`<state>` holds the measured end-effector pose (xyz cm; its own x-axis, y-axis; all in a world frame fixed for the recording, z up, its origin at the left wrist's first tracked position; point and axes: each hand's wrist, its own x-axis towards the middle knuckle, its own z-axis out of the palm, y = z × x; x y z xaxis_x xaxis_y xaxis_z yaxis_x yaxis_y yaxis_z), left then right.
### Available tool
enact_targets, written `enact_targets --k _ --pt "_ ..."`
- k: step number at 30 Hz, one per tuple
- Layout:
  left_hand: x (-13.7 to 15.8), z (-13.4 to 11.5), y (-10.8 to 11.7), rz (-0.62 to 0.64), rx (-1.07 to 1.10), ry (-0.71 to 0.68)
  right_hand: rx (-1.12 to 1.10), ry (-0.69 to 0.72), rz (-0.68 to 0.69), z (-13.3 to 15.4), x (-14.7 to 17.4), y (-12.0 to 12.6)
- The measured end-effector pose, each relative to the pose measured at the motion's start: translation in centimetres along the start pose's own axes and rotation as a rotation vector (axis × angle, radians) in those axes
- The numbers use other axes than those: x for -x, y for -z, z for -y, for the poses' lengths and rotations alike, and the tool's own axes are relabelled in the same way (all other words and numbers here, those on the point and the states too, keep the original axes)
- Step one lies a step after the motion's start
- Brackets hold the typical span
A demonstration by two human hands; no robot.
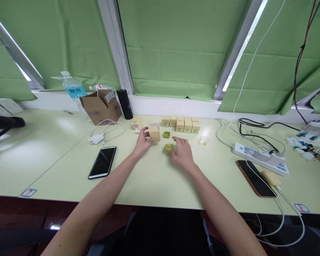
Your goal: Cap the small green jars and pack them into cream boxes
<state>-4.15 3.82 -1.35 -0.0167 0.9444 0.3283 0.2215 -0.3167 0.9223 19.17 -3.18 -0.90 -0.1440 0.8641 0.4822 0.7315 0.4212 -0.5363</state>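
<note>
Here, the left hand (143,143) is gripping a small tan box (155,133), while the right hand (183,153), nearer the green-lidded container (169,148), is holding its grip parted, thumb at that container, which is sitting just left of it on the table (152,185).

No wording legible with certainty. Large bottle (69,82): blue label (76,91), pale characters, too blurred to read. Carton (102,115): purple print on the side, unreadable; pale sticker (110,96) on a flap, likewise. Small boxes (180,120): green square labels (187,130), lettering too small. Table (154,185), front edge: two blue-bordered signs (28,192) (301,208) with red marks, characters not resolved.
</note>
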Motion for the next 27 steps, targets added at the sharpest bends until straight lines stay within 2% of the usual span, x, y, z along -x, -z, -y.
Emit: enact_targets --k 3,5,6,8,12,18,27 --pt "0.1 0.0 0.9 0.251 0.039 0.101 0.121 -0.068 0.133 0.3 0.1 0.1" --pt "0.4 -0.3 1.3 0.41 0.059 0.124 0.178 -0.087 0.206 0.9 0.1 0.4" --pt "0.6 -0.4 1.4 0.45 0.056 0.117 0.196 -0.091 0.228 1.1 0.1 0.6" --pt "0.7 -0.7 1.5 0.427 0.011 0.065 0.216 -0.095 0.247 1.5 0.1 0.8" --pt "0.6 -1.0 1.5 0.247 -0.122 -0.071 0.231 -0.098 0.237 1.6 0.0 0.9" --pt "0.7 -1.1 1.3 0.279 -0.229 -0.12 0.25 -0.097 0.218 1.6 -0.1 1.0" --pt "2.2 -1.6 -0.1 0.245 -0.279 -0.252 0.234 -0.072 0.177 1.2 0.0 0.9"
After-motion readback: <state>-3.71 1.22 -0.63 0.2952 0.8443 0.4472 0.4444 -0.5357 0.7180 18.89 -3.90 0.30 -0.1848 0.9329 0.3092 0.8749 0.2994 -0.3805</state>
